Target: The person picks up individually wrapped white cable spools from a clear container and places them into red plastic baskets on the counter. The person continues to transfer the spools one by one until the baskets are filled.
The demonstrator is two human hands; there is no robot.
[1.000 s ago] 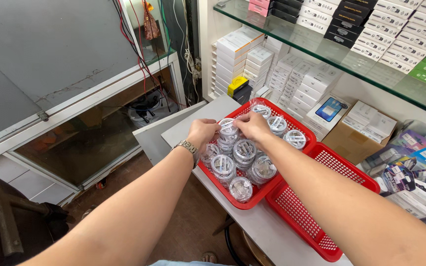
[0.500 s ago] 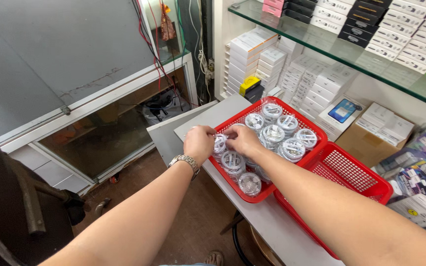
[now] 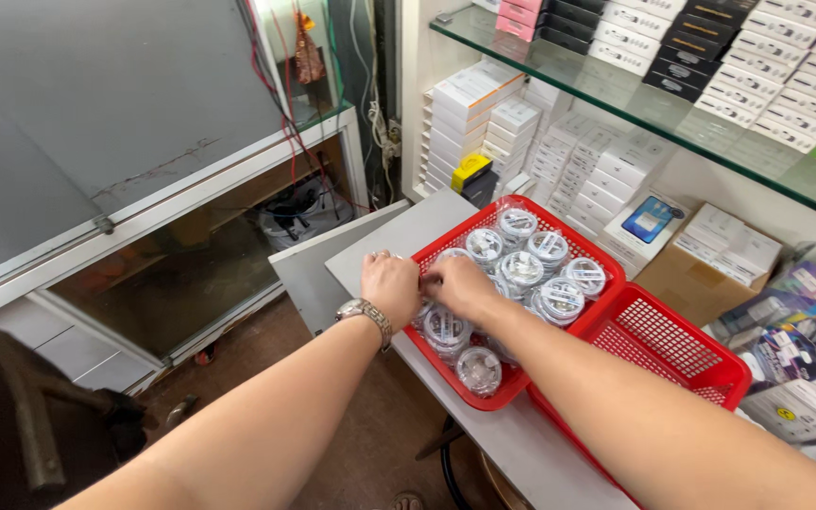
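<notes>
A red plastic basket (image 3: 446, 247) on a grey counter holds several round clear packs of coiled white cable (image 3: 548, 247). My left hand (image 3: 389, 286), a metal watch on its wrist, rests closed at the basket's near left rim, over the packs there. My right hand (image 3: 457, 282) is just beside it inside the basket, fingers curled down onto the packs. Both hands touch each other, and what the fingers hold is hidden beneath them.
An empty red basket (image 3: 665, 348) lies to the right, partly under the first. Stacked white boxes (image 3: 484, 113) stand behind, below a glass shelf (image 3: 672, 104) of more boxes. A cardboard box (image 3: 687, 274) and coloured packets (image 3: 805, 321) sit at right. A glass cabinet (image 3: 162, 255) is at left.
The view has shifted, so the basket sits more to the right. Both hands have come back from the basket's middle to its near left corner and drawn together.
</notes>
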